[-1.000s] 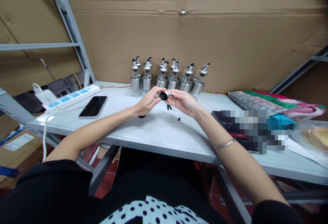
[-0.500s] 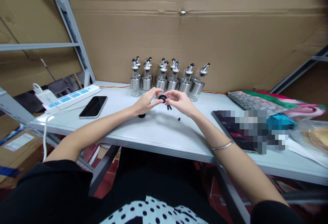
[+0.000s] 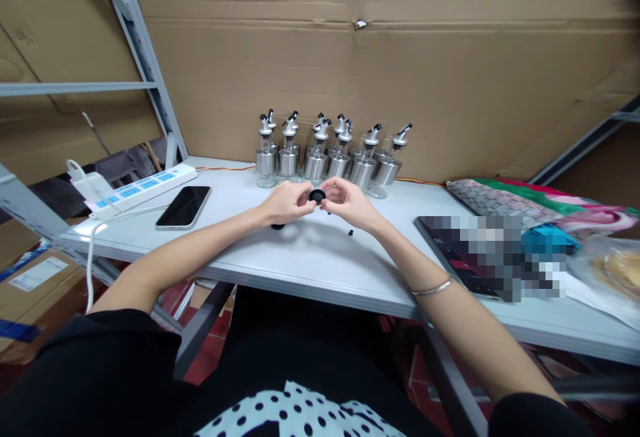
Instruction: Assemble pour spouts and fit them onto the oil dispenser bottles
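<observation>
The fingers (image 3: 306, 198) of both hands meet on a small black cap (image 3: 317, 195), pinched narrow around it from either side and held just above the bench (image 3: 300, 250). The left hand (image 3: 285, 202) closes on its left edge, the right hand (image 3: 347, 201) on its right, with the thumbs turned in toward each other. How the cap's parts sit together is too small to tell.

Just below the hands lie loose black pieces: a round black ring (image 3: 277, 226) beside the left wrist, a short black stub (image 3: 329, 211) under the right fingers, and a tiny black plug (image 3: 351, 231) a little nearer the body. Behind the hands stands a cluster of steel bottles (image 3: 327, 160) with pour spouts, close together against the cardboard wall (image 3: 380, 70). To the left are a phone (image 3: 183, 207) lying flat and a power strip (image 3: 143, 189); to the right, a patterned cloth (image 3: 530, 203).

The grip looks light and sits on the very rim of a small, smooth part, so the cap could squirt out from between the fingertips if they press unevenly. It would likely roll among the loose pieces or off the front edge. A wide swing of either wrist could also scatter the small plug, or knock the nearest bottles, which stand crowded and top-heavy.
</observation>
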The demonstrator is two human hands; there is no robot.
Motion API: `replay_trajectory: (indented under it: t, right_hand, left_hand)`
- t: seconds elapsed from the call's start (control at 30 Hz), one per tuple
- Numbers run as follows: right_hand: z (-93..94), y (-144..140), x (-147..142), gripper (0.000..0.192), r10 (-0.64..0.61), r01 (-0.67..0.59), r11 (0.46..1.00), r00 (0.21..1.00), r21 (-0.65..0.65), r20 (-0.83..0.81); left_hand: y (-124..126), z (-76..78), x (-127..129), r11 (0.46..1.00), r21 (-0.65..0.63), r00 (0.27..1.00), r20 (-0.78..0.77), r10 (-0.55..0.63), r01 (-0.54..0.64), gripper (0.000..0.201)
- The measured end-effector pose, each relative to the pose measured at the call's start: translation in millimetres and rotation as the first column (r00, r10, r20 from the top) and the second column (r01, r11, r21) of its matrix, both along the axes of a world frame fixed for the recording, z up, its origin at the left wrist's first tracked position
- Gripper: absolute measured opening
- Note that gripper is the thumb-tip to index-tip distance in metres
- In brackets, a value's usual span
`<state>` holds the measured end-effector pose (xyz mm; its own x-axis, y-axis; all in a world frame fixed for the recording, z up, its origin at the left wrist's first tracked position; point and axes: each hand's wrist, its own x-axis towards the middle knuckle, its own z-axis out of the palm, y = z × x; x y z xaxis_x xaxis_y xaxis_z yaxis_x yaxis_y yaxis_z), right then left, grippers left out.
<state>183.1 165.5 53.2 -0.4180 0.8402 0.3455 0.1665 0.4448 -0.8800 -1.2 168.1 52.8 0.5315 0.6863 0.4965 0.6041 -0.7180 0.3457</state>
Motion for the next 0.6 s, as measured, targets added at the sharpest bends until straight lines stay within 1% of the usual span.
replay_trajectory:
  t: [0.07, 0.17, 0.27, 0.37, 0.47, 0.6]
  right_hand:
    - [-0.6, -1.2, -0.9, 0.028, 0.020, -0.021, 1.000, 1.000, 0.021, 0.021]
    - [-0.4, -3.5, -1.7, 0.027, 0.034, -0.036, 0.997, 0.999, 0.062, 0.035]
    - [-0.4, -4.9, -1.8, 0.026, 0.037, -0.041, 0.994, 0.998, 0.097, 0.050]
    - [-1.4, -5.0, -2.0, 0.023, 0.043, -0.051, 0.990, 0.997, 0.130, 0.066]
    - [-2.5, -4.5, -3.1, 0.022, 0.036, -0.043, 0.986, 0.998, 0.160, 0.047]
    - [-2.7, -4.9, -4.2, 0.022, 0.039, -0.043, 0.985, 0.999, 0.165, 0.026]
  left_hand:
    - [0.9, -0.2, -0.5, 1.000, -0.009, 1.000, -0.013, -0.006, 0.006, 0.018]
    - [2.1, -0.4, -1.3, 0.999, 0.039, 0.998, -0.042, -0.036, 0.037, 0.015]
    - [1.7, -0.3, -1.2, 0.996, 0.076, 0.998, -0.058, -0.034, 0.039, 0.014]
    - [0.5, 0.6, -0.5, 0.996, 0.083, 0.998, -0.052, -0.028, 0.032, 0.014]
    - [0.0, 2.0, 0.4, 0.995, 0.097, 0.999, -0.037, -0.029, 0.033, 0.017]
    - [0.0, 4.2, 1.5, 0.989, 0.141, 0.999, -0.017, -0.044, 0.046, 0.018]
